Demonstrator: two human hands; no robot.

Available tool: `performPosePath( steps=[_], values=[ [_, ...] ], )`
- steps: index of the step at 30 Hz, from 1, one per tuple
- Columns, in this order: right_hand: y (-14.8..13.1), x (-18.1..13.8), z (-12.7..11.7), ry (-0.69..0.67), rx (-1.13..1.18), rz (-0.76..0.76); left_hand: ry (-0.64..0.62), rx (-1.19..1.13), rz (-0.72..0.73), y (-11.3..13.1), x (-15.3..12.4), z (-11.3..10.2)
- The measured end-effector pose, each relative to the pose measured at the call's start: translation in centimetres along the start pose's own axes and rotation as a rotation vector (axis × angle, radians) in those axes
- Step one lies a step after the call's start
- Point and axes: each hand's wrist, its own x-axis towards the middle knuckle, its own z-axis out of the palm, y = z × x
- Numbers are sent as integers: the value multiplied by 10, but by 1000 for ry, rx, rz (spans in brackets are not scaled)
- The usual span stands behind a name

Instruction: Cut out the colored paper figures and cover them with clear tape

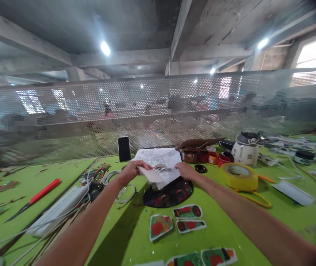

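Printed paper (162, 160) is held over the far middle of the green table (221, 236), its near end bent up and hiding the back part of a dark palette (169, 197). Left hand (134, 171) has thumb and fingers closed on the left edge; right hand (185, 171) pinches the right edge, fingers partly hidden. Phone (124, 149) stands upright just behind the left hand, near the perforated screen (147, 114). Right of the paper: a row of paint jars (212, 158), a black lid (200, 169) in front, a white jug (245, 150) beyond. Roll of tape (241, 183) sits beside the right forearm, yellow loop (258, 199) next to it, curled white sheet (293, 192) further right. Painted cutouts (160, 227) lie near side of the palette, between the forearms, more at the bottom edge. Left: coiled cable (126, 195) partly behind the left forearm, then power strip (60, 210) with wires across it, then red-handled knife (44, 191), well apart from the paper.
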Motion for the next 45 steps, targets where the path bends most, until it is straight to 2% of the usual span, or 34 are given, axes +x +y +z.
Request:
performPosePath(
  steps=[4,7,11,14,17,20,22,26,28,31,34,38,41,45],
  values=[
    [-12,-7,-12,107,14,4,44,-1,-21,-8,4,5],
    [-39,-16,-20,154,63,-63,94,-19,-59,-15,9,12],
    [-83,-25,-23,111,209,-199,144,-39,-138,-19,14,19],
    [-99,-18,-19,64,337,-182,167,-32,-186,-17,18,24],
    [-94,0,-15,72,414,-90,197,-31,-251,-16,24,32],
    [-80,16,-14,120,436,-16,284,-76,-332,-16,31,42],
    [-71,19,-18,146,448,-27,342,-141,-381,-16,33,45],
    [-61,8,-32,191,487,-162,423,-333,-485,-14,21,39],
    [-61,-2,-40,243,523,-231,401,-449,-564,-10,6,37],
    [-71,-16,-48,312,582,-326,248,-637,-668,0,-14,41],
    [-87,-33,-51,293,612,-448,142,-819,-602,14,-15,55],
    [-102,-58,-50,245,609,-549,256,-966,-382,26,4,71],
    [-100,-70,-45,322,644,-492,336,-1022,-292,29,12,77],
    [-90,-69,-37,510,737,-290,385,-1084,-215,29,12,77]
  ],
)
